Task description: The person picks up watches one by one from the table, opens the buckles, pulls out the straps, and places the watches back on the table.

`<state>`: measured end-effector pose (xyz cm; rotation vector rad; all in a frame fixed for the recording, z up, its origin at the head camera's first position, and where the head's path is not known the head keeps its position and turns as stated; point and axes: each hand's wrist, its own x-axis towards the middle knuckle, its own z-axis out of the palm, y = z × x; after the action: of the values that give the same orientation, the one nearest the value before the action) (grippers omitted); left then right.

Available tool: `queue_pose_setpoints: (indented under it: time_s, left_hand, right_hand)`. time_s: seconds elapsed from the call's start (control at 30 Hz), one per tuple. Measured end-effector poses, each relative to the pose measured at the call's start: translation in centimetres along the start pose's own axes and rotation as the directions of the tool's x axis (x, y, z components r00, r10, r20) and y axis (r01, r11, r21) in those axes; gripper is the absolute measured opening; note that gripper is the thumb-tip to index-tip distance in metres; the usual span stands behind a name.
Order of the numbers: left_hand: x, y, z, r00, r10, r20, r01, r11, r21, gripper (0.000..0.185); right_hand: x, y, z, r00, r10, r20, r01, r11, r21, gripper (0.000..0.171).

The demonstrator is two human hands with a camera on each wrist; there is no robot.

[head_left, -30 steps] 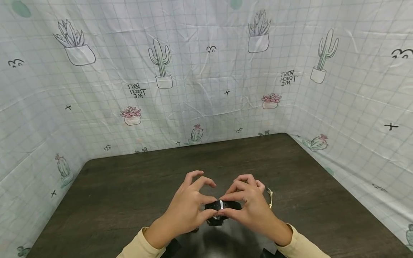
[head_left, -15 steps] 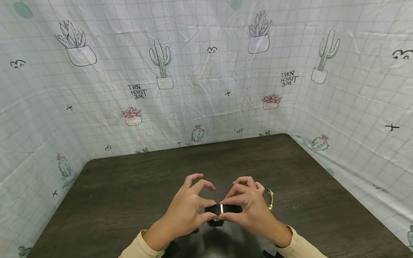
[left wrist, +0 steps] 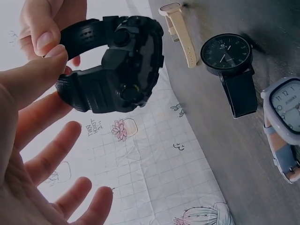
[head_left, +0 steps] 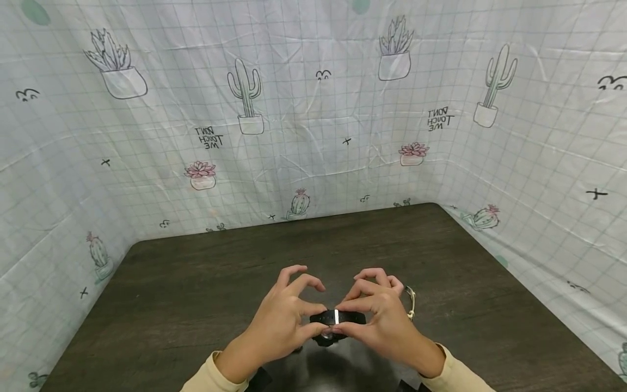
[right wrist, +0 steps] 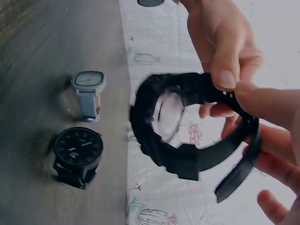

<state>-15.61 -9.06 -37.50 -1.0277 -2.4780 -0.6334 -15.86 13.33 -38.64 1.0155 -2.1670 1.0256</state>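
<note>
A chunky black sports watch (left wrist: 140, 65) hangs in the air between both hands, its strap bent round into a loop. In the head view its strap (head_left: 350, 317) faces up, with a pale shiny band across it, and the case hangs below. My left hand (head_left: 280, 318) pinches the strap between thumb and index finger, the other fingers spread. From the other side my right hand (head_left: 379, 311) pinches the strap close to the pale band, thumb and index fingertips nearly meeting the left ones. The right wrist view shows a loose strap end (right wrist: 239, 173) sticking out past the loop.
On the dark wooden table (head_left: 220, 283) lie a round black watch (left wrist: 227, 54), a pale squarish watch (left wrist: 287, 105) with a blue-grey strap, and a small watch with a cream strap (left wrist: 183, 37). A cactus-print cloth (head_left: 294, 109) rises around the table's back and sides.
The watch strap has come down slightly and turned to lie flatter towards the head camera. Both hands keep their pinch and have barely moved.
</note>
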Motion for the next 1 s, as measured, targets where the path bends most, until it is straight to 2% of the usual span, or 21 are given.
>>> queue_pose_setpoints:
  time_s: [0.17, 0.37, 0.47, 0.6, 0.73, 1.0]
  left_hand:
    - [-0.1, -0.1, 0.0, 1.000, -0.013, 0.015, 0.013, 1.000, -0.017, 0.020]
    - [-0.2, -0.3, -0.1, 1.000, -0.025, -0.007, 0.024, 1.000, -0.009, 0.021]
    - [-0.2, -0.3, -0.2, 0.999, -0.039, -0.003, 0.039, 0.999, -0.015, 0.021]
    - [-0.1, -0.2, -0.4, 0.997, -0.066, 0.027, 0.067, 0.997, -0.026, 0.021]
    - [0.2, 0.1, -0.6, 0.995, -0.085, 0.057, 0.086, 0.996, -0.025, 0.022]
    - [0.8, 0.8, -0.8, 0.995, -0.041, 0.088, 0.041, 0.999, -0.001, 0.020]
  right_hand:
    - [0.3, 0.0, -0.3, 0.997, 0.016, 0.073, -0.017, 1.000, 0.014, 0.021]
    - [-0.1, 0.1, 0.3, 1.000, 0.010, -0.026, -0.011, 1.000, -0.027, 0.027]
    - [-0.1, 0.1, 0.4, 0.999, 0.019, -0.036, -0.020, 1.000, -0.022, 0.028]
    - [0.1, 0.2, 0.0, 0.998, 0.044, 0.036, -0.044, 0.999, -0.008, 0.027]
    - [0.7, 0.1, -0.5, 0.994, 0.032, 0.105, -0.030, 0.999, -0.020, 0.024]
    - [1.2, 0.0, -1.2, 0.973, 0.067, 0.219, -0.068, 0.998, 0.000, 0.021]
